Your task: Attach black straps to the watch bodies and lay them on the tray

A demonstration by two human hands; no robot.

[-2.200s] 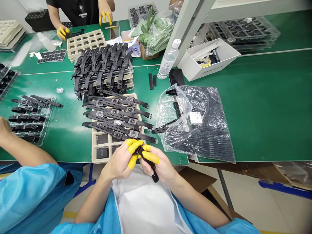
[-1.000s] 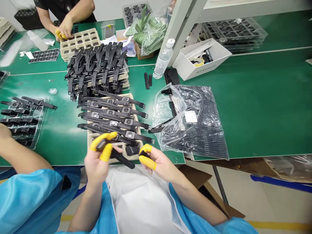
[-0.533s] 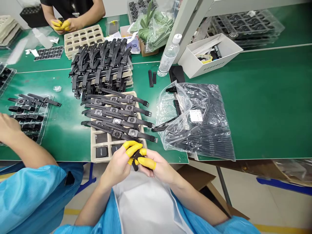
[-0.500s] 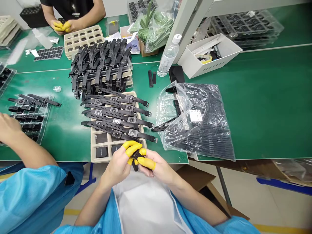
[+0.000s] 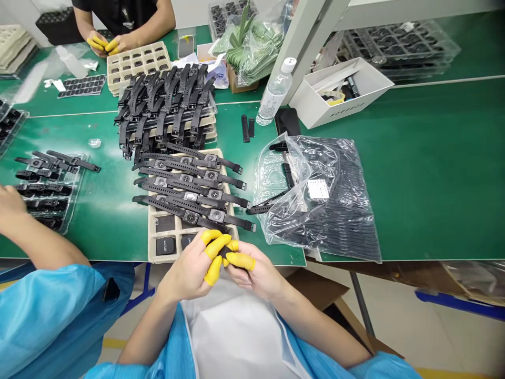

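My left hand [image 5: 194,266] and my right hand [image 5: 252,268], with yellow finger cots on several fingers, meet in front of the table edge. Between their fingertips both grip a small black smartwatch [image 5: 225,252], mostly covered by the fingers. Just beyond, a beige tray [image 5: 151,239] has smartwatches with black straps [image 5: 191,217] laid across it. In its near compartments sit dark square watch bodies [image 5: 165,245]. To the right of the tray lies a clear plastic bag [image 5: 339,210] full of black watch straps.
Behind the tray stands a stack of trays with strapped watches [image 5: 165,105]. A water bottle [image 5: 275,92] and a white box [image 5: 343,92] stand at the back. Two loose straps [image 5: 245,129] lie nearby. Co-workers' arms [image 5: 51,239] show at left and across the table.
My left thumb has shifted down and outward, and the black strap end that hung below my fingers is no longer visible. The view has shifted slightly.
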